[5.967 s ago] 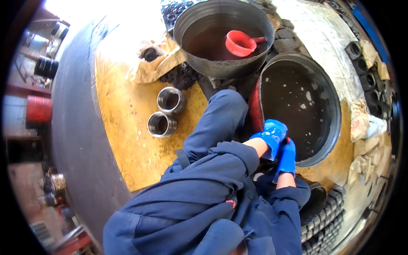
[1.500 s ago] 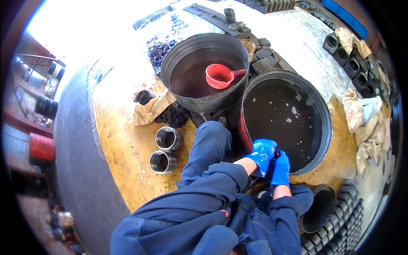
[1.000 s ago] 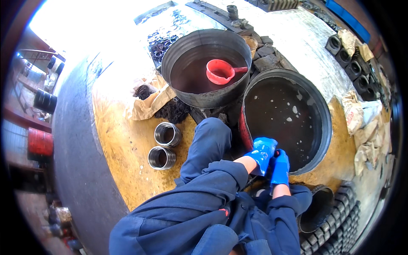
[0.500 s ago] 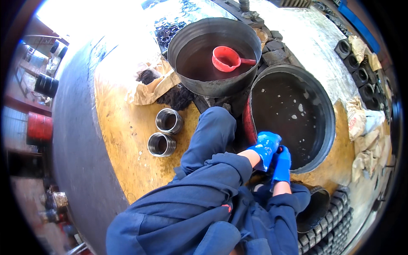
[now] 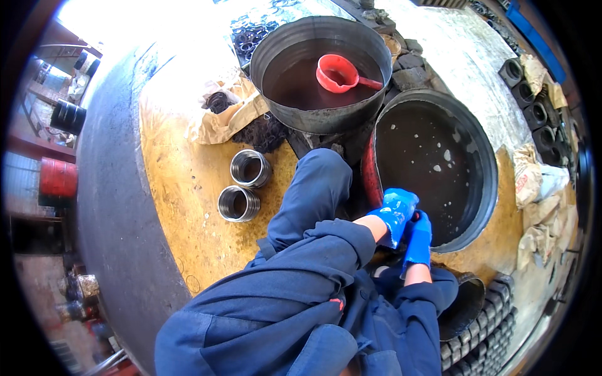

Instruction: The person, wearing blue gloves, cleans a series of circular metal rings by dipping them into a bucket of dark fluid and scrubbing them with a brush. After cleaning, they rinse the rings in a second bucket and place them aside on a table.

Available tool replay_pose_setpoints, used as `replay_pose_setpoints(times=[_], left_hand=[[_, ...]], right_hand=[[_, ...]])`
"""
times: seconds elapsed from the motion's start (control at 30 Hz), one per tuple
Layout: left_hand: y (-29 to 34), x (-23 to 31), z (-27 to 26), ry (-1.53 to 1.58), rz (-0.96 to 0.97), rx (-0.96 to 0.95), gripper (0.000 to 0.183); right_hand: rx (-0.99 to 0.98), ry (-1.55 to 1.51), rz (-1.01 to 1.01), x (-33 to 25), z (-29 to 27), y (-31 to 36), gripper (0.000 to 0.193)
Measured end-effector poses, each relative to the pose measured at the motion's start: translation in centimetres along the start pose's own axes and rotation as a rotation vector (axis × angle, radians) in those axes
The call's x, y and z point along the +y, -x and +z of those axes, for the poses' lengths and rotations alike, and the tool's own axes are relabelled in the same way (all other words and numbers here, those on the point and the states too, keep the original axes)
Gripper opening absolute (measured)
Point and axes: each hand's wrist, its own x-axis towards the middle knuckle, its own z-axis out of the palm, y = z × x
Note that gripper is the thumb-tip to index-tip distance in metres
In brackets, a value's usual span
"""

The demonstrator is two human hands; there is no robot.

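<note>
My left hand (image 5: 397, 212), in a blue rubber glove, is closed at the near left rim of a wide metal drum (image 5: 484, 207) holding dark liquid with pale flecks of foam. Beside it and slightly lower, my right hand (image 5: 419, 241) wears the same kind of glove, its fingers also closed. A small dark and reddish bit shows between the two hands, mostly hidden by the gloves; its kind is unclear. Farther off stands a second drum (image 5: 316, 119) of brownish liquid, where a red dipper (image 5: 338, 74) floats or rests with its handle toward the right wall.
Two ribbed metal rings (image 5: 251, 168) stand on the yellowish floor to the left, near brown paper (image 5: 229, 122) and dark fibres. A dark hollow cylinder (image 5: 464, 307) and stacked dark blocks (image 5: 486, 332) lie at lower right. Paper sacks (image 5: 539, 219) lie along the right.
The whole view has shifted a little, so the drums and rings appear slightly higher. Both hands keep nearly the same place and grip at the drum's rim.
</note>
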Motion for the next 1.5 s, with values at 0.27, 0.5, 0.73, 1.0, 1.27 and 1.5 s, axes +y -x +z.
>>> replay_pose_setpoints(times=[0.27, 0.5, 0.73, 1.0, 1.27, 1.5], left_hand=[[-0.5, -0.2, 0.2, -0.015, 0.004, -0.004, 0.034], [-0.4, -0.3, 0.5, -0.005, 0.010, 0.040, 0.034], [-0.3, 0.1, 0.0, -0.013, 0.007, 0.005, 0.036], [-0.4, -0.1, 0.1, -0.014, 0.002, 0.001, 0.037], [-0.1, 0.1, -0.1, -0.045, -0.002, -0.014, 0.034], [-3.0, 0.5, -0.1, -0.137, 0.024, 0.063, 0.025]], right_hand=[[0.010, 0.027, -0.044, 1.6, 1.1, -2.2, 0.059], [-0.008, 0.039, 0.003, 0.8, 0.6, -1.5, 0.064], [-0.006, 0.010, 0.018, 0.0, 0.1, -0.6, 0.055], [0.004, 0.016, -0.012, 0.1, 0.2, -0.5, 0.051], [0.071, -0.020, -0.086, 0.9, 0.9, -0.1, 0.043], [0.306, -0.018, -0.240, 0.6, 0.4, -0.9, 0.033]])
